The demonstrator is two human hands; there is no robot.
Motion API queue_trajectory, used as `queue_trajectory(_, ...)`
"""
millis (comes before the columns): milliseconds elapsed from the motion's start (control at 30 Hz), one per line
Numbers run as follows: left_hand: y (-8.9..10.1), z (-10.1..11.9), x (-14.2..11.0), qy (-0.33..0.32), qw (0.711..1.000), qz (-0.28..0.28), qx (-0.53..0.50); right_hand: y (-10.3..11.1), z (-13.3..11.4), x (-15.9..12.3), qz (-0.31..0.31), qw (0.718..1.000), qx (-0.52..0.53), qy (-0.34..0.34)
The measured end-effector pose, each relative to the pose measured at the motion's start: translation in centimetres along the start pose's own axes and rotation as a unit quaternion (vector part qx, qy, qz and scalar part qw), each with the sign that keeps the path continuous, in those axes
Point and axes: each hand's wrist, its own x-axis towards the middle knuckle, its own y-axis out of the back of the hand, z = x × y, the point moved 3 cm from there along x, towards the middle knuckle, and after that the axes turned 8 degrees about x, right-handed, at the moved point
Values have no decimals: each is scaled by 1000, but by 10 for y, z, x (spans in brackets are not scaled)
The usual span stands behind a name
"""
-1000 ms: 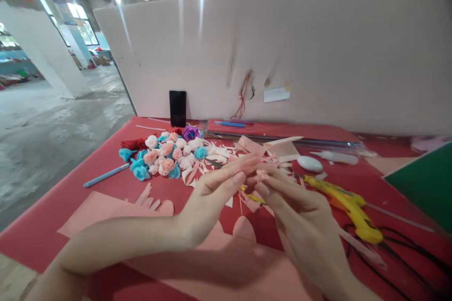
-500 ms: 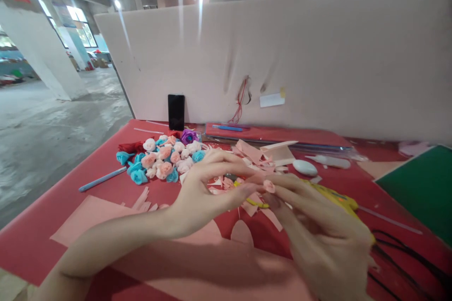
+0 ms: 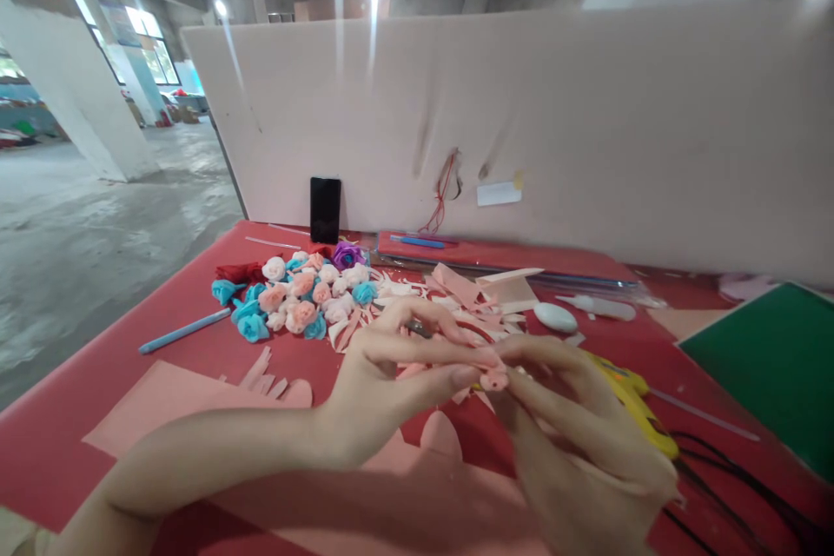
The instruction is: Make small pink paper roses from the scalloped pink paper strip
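Observation:
A small rolled pink paper flower [image 3: 493, 380] is between the fingertips of my two hands, above the middle of the table. My left hand [image 3: 391, 373] pinches its left side with thumb and index finger. From the right, the fingers of my right hand [image 3: 579, 430] close on it, and its base is hidden among them. Below lie pink paper sheets [image 3: 391, 495], one with a rounded petal shape [image 3: 441, 437] at its edge. Behind my fingers are pink paper scraps [image 3: 456, 287] and a partly hidden tool with a red handle [image 3: 474, 328].
Finished paper flowers [image 3: 303, 313] in pink, white, blue and purple are heaped at left, beside a blue pen-like stick [image 3: 186, 332]. A yellow glue gun [image 3: 629, 400] with black cables lies right, near a green board [image 3: 769, 365]. A phone [image 3: 325, 210] leans on the white partition [image 3: 553, 122].
Both hands have come slightly lower with the pink paper flower. It has turned so that its rolled end faces me more. My left fingers have closed in on it.

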Motion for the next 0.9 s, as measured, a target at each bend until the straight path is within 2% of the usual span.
queue_trajectory(167,-6,-2,-3,59,996,-41,-61,0,0,0,0,997,38,-69)
queue_trajectory(400,-6,0,-6,98,991,-35,-83,2,-1,4,-32,996,62,-47)
queue_trajectory(533,-6,0,-5,113,989,-30,-95,0,-4,6,-47,995,60,-68)
queue_trajectory(767,-7,-4,-6,155,973,-45,-164,0,-2,0,10,988,43,-146)
queue_trajectory(900,-7,-5,-7,171,972,-42,-155,0,-1,-1,-12,989,48,-136)
